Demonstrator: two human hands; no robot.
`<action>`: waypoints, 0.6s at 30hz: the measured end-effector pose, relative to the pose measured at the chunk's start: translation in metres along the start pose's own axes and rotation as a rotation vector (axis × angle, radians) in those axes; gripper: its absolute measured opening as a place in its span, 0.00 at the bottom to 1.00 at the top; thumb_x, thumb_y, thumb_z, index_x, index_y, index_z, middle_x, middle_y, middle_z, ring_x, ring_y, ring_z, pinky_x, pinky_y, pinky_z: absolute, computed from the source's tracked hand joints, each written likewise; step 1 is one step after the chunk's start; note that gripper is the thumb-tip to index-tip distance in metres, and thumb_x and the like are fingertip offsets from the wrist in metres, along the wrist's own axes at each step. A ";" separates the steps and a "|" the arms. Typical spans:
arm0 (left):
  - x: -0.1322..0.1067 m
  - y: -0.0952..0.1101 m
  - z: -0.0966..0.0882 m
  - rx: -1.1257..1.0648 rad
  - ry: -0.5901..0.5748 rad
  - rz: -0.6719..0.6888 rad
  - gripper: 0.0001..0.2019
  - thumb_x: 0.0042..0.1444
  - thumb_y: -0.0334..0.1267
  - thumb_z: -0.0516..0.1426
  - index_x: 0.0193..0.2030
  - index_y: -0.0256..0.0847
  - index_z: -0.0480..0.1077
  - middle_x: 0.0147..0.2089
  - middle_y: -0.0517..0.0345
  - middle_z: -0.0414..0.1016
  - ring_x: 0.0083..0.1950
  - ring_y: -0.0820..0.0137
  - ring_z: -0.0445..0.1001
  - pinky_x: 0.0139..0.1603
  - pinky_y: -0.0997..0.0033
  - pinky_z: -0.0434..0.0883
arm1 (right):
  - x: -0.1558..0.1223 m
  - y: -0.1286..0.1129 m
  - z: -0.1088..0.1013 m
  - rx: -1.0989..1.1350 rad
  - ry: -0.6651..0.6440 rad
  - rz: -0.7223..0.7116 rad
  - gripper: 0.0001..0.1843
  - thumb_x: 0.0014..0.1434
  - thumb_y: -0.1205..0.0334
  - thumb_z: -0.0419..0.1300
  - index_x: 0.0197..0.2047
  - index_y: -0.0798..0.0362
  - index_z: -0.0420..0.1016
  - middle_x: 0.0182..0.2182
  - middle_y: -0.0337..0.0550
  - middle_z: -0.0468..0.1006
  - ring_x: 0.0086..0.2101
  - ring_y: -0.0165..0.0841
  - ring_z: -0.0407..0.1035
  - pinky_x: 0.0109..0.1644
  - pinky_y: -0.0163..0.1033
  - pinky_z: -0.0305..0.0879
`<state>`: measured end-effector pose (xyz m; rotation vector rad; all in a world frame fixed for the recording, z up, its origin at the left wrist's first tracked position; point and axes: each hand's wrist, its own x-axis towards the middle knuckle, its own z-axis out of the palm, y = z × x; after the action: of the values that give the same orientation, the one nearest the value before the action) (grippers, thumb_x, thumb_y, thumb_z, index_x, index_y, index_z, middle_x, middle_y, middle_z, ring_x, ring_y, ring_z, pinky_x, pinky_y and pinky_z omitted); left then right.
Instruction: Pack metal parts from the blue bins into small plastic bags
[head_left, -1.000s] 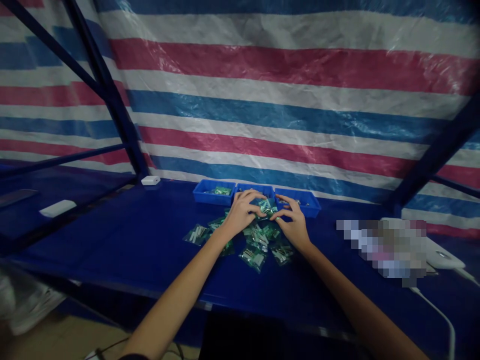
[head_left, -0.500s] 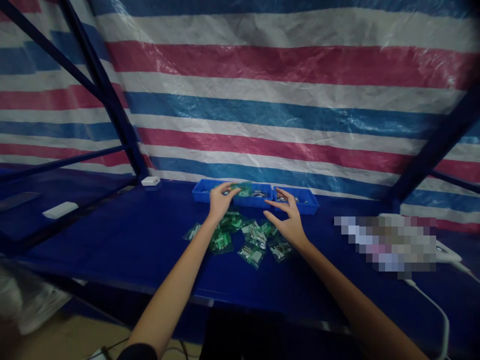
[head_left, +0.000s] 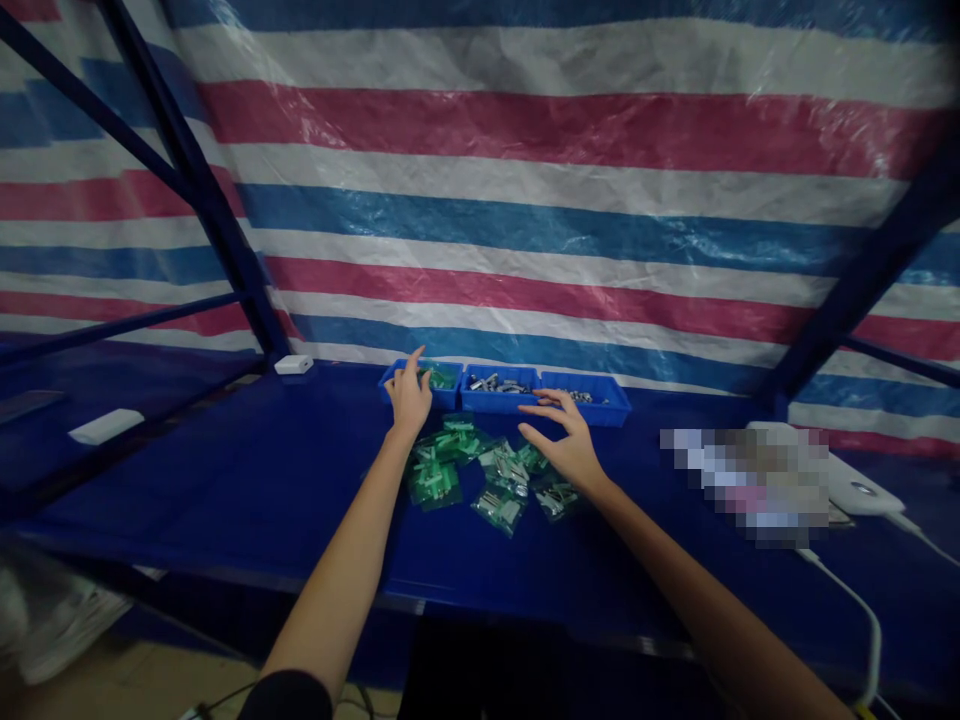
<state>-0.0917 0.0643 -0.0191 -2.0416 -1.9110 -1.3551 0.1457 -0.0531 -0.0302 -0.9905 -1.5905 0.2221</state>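
My left hand (head_left: 409,402) is over the left blue bin (head_left: 451,398), its fingers apart. A green-tinted clear bag (head_left: 441,375) shows in that bin, just right of my thumb; whether the thumb touches it is unclear. My right hand (head_left: 568,440) hovers in front of the other bins with thumb and fingers spread and nothing between them. Metal parts (head_left: 499,384) fill the middle blue bin (head_left: 499,402); smaller metal pieces lie in the right blue bin (head_left: 611,408). Several small green-tinted bags of parts (head_left: 435,482) are heaped on the table between my forearms.
On the blue table (head_left: 285,480), a white device with a cable (head_left: 862,490) lies at the right beside a blurred-out item (head_left: 742,490). Small white boxes (head_left: 293,365) sit at the left. Dark blue frame posts (head_left: 217,220) and a striped tarp (head_left: 525,220) stand behind.
My left hand has moved left from above the middle bin, where it held a green bag, to the left bin, and its fingers have spread. My right hand has shifted slightly down and left.
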 end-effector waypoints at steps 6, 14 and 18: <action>-0.003 0.004 -0.001 0.175 -0.112 -0.026 0.20 0.61 0.38 0.46 0.58 0.42 0.66 0.48 0.45 0.74 0.54 0.55 0.66 0.56 0.53 0.56 | -0.001 0.000 0.001 -0.029 -0.037 0.013 0.12 0.53 0.53 0.63 0.41 0.44 0.80 0.47 0.44 0.71 0.47 0.37 0.66 0.56 0.49 0.63; -0.005 0.005 0.000 0.269 -0.182 -0.116 0.24 0.61 0.47 0.44 0.55 0.39 0.71 0.59 0.32 0.63 0.61 0.43 0.57 0.57 0.40 0.52 | 0.001 0.004 0.002 -0.076 -0.102 -0.031 0.11 0.55 0.56 0.61 0.42 0.45 0.78 0.44 0.43 0.74 0.47 0.35 0.68 0.55 0.47 0.62; -0.006 0.012 -0.003 0.288 -0.151 -0.084 0.27 0.61 0.49 0.44 0.62 0.39 0.62 0.63 0.30 0.57 0.64 0.42 0.53 0.58 0.39 0.51 | 0.001 0.001 -0.004 -0.117 -0.102 -0.054 0.10 0.57 0.59 0.59 0.42 0.46 0.77 0.42 0.42 0.76 0.45 0.34 0.69 0.55 0.46 0.62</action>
<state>-0.0830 0.0550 -0.0143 -1.9899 -2.1286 -0.8946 0.1496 -0.0531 -0.0287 -1.0383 -1.7367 0.1461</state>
